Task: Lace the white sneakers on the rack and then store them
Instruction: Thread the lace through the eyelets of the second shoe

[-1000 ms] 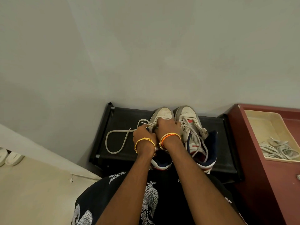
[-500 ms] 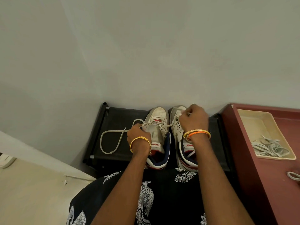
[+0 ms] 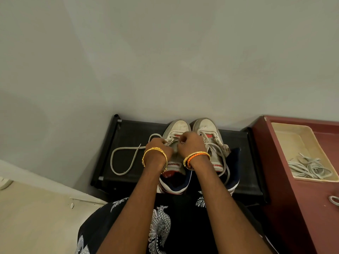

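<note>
- White sneakers (image 3: pixel 192 142) sat side by side on the black rack (image 3: pixel 128 136).
- My left hand (image 3: pixel 157 147) and right hand (image 3: pixel 190 143) each pinched the lace (image 3: pixel 124 158) over the left shoe, mid-lacing.
- Next, I judged, came threading another eyelet.

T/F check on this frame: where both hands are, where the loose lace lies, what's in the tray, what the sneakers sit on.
1. Both hands, the left hand and the right hand, work at the left sneaker. True.
2. A long loop of lace trails to the right of the sneakers. False: it lies to their left, on the black rack.
3. The cream tray holds spare laces. True.
4. The right sneaker sits on the red cabinet. False: it is on the rack, beside the left one.
</note>
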`<state>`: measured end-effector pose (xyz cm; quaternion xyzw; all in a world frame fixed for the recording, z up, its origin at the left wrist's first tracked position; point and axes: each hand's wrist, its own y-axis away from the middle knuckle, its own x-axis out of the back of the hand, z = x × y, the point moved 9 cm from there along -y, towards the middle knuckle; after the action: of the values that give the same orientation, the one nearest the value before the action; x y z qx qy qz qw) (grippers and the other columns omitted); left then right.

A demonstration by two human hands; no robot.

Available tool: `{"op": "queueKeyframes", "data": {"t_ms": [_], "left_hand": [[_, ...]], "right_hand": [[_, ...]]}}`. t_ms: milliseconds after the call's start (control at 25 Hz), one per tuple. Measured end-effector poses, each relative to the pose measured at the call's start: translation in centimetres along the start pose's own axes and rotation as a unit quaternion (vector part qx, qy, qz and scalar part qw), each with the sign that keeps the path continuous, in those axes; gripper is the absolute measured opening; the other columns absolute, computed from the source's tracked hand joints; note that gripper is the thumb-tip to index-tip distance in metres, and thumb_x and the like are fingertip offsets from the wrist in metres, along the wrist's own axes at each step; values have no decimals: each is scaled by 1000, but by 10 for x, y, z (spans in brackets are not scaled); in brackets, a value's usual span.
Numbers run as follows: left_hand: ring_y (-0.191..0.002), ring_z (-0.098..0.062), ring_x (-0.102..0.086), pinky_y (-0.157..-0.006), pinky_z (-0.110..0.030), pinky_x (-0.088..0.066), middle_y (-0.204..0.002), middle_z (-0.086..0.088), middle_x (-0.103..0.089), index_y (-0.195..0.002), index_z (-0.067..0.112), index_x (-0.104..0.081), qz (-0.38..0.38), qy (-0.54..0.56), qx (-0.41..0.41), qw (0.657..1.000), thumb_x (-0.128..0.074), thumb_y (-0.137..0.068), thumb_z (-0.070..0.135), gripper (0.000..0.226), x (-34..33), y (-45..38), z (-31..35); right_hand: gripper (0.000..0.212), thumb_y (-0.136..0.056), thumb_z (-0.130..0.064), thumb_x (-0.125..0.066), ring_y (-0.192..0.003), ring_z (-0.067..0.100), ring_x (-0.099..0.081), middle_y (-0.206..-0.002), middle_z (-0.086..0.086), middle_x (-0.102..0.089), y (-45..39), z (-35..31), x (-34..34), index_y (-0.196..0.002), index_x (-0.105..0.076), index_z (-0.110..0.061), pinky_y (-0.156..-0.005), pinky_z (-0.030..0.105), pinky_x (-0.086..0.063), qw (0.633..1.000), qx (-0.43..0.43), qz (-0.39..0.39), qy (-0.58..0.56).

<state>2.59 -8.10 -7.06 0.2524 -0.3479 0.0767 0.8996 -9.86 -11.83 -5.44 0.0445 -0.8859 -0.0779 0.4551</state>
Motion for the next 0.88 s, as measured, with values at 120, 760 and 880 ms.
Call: {"op": "queueKeyframes", "data": {"t_ms": [120, 760, 880], "left_hand": [[-105, -27, -60, -83, -31, -47, -118, -11, -63, -122, 11, -60, -27, -70, -2, 997, -62, -88, 18, 35, -3, -8, 5], [-125, -30, -40, -96, -41, -43, -133, -10, -48, -123, 17, -60, 16, -358, -249, 900, -59, -91, 19, 32, -39, -21, 67], [-126, -31, -39, -100, -42, -43, -139, -13, -41, -125, 14, -59, 23, -364, -210, 907, -61, -90, 22, 35, -46, -31, 60]], "right_hand": [[24, -83, -9, -59, -105, 29, -59, -112, 14, -64, -11, 22, -14, -106, -65, -5, -92, 36, -49, 995, -85, -47, -22], [20, -84, -2, -60, -95, 30, -66, -98, 20, -70, -30, 69, -14, -100, -67, 7, -91, 44, -53, 958, -197, -109, -180], [20, -84, 2, -61, -76, 17, -65, -98, 12, -71, -30, 72, -12, -102, -69, 5, -86, 29, -54, 955, -202, -113, -187]]}}
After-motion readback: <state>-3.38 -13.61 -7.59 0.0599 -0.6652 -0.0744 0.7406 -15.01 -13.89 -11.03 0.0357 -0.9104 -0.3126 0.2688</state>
